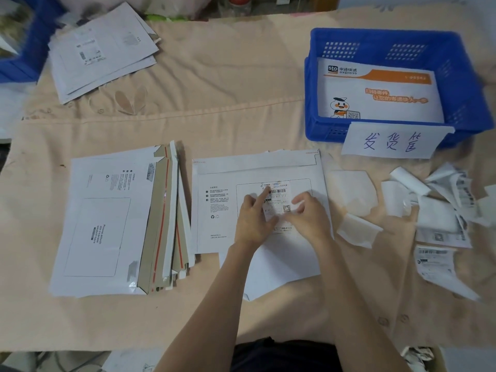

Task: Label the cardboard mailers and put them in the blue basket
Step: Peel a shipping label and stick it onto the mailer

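Note:
A white cardboard mailer (214,232) lies flat in front of me on top of a few others. A shipping label (277,196) with a barcode sits in its printed box. My left hand (253,218) presses on the label with the forefinger stretched along it. My right hand (308,213) rests flat on the label's right side, fingers bent. The blue basket (451,65) stands at the far right and holds one mailer with an orange band (375,95). A stack of mailers (112,224) with grey flaps lies to the left.
A paper sign (391,140) with handwriting hangs on the basket's front. Peeled backing papers and loose labels (434,210) are scattered at the right. Another pile of mailers (102,49) lies at the far left beside a second blue crate (26,49). A peach cloth (214,89) covers the table.

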The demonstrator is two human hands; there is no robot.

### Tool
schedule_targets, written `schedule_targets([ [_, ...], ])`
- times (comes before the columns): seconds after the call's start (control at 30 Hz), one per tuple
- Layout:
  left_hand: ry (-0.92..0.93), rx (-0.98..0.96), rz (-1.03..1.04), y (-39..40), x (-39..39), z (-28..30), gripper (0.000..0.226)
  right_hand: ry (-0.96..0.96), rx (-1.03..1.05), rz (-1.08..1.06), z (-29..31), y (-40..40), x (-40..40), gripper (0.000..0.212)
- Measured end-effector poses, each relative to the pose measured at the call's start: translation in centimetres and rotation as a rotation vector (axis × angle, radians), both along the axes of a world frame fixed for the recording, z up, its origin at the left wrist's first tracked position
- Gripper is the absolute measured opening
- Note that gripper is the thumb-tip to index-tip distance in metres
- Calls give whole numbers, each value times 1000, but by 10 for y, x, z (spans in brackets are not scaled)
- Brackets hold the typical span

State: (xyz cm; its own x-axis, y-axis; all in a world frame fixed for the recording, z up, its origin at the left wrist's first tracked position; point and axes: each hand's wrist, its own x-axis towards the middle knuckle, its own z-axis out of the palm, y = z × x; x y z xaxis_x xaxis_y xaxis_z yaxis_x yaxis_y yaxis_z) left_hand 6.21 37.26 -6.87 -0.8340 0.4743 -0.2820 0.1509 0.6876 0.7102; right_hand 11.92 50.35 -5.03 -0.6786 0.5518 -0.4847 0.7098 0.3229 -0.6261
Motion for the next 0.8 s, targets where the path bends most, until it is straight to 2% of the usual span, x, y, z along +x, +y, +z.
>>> schedule_targets([
  [0.1,55,-11,-22,-4,12,-2,77,-108,11,74,4,-2,4,39],
  [0.2,224,-257,0,-8,21,2,76,-116,21,146,3,-6,7,42],
  [0.27,213,-367,36,-12,23,5,78,-97,35,162,-1,-7,11,44],
  [0.43,119,-364,-43,-23,15,3,84,17,-32,105,-10,-7,18,45],
  [0.7,73,-332,-118,-29,3,1,91,21,-76,145,-16,3,19,42],
  [0.8,51,-348,-118,-29,2,4,92,32,-78,154,-19,5,19,52],
])
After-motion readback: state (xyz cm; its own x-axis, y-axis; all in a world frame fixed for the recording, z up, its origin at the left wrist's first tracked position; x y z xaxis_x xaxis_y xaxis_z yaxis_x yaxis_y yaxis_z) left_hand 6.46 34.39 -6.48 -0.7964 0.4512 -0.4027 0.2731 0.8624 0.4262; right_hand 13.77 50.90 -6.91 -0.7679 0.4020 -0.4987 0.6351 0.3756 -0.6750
